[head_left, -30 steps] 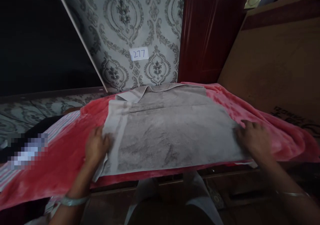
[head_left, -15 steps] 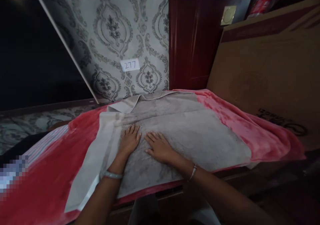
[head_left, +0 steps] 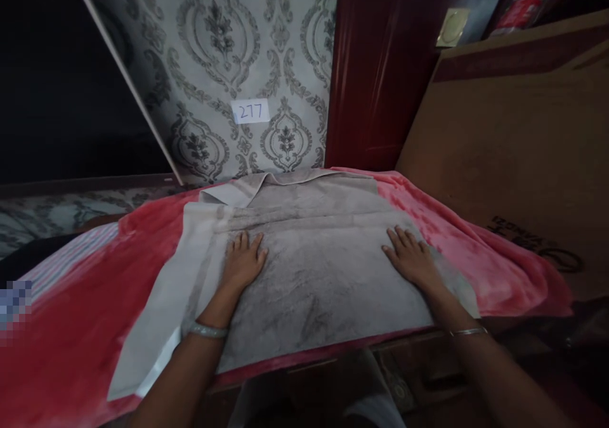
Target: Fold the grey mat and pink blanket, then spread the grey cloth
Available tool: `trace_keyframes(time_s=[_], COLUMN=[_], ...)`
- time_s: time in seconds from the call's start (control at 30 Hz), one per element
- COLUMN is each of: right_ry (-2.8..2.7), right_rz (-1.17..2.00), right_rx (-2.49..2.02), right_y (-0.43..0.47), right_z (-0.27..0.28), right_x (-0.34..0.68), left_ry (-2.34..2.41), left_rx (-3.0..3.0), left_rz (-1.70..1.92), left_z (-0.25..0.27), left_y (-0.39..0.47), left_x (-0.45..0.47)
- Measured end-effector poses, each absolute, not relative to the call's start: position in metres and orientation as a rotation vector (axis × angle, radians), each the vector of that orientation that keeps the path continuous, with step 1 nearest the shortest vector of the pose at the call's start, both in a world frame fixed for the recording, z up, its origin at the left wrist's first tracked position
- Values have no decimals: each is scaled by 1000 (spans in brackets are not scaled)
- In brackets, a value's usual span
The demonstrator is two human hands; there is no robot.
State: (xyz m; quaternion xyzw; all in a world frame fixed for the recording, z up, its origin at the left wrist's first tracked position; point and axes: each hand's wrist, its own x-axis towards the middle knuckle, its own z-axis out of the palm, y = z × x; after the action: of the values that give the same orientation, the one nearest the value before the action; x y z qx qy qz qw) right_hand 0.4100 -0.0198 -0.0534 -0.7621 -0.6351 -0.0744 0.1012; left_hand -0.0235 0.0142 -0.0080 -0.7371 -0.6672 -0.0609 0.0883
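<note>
A grey plush cloth, perhaps a towel, lies spread out with a lengthwise fold near its far side. Its far left corner is turned over, showing a paler underside. My left hand rests flat on the left part of the grey cloth, fingers spread. Toward the right end, my right hand lies on the same cloth with its fingers apart. Neither hand grips anything. Beneath the grey cloth is a red and pink plush blanket, which shows on both sides and along the front edge.
A large cardboard box leans at the right. Behind the blanket is a patterned wall with a paper label reading 277. A dark screen stands at the left, above a striped cloth.
My right hand has slid to the right across the grey cloth, away from my left hand. The left hand stays in nearly the same place. The view has shifted slightly.
</note>
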Motion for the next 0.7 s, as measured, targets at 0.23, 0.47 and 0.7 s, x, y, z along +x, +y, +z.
trace_keyframes(time_s=[0.23, 0.47, 0.7], right_ry=[-1845, -1863, -1807], right_rz=[-198, -82, -15], right_rx=[-2156, -2022, -1976], right_y=[-23, -22, -15], right_z=[-61, -69, -69], right_x=[414, 425, 435], left_ry=[-2038, -2258, -2354], left_rx=[-2277, -2128, -2043], left_rz=[-113, 33, -12], left_z=[2, 6, 8], left_y=[-4, -44, -72], left_x=[-36, -105, -124])
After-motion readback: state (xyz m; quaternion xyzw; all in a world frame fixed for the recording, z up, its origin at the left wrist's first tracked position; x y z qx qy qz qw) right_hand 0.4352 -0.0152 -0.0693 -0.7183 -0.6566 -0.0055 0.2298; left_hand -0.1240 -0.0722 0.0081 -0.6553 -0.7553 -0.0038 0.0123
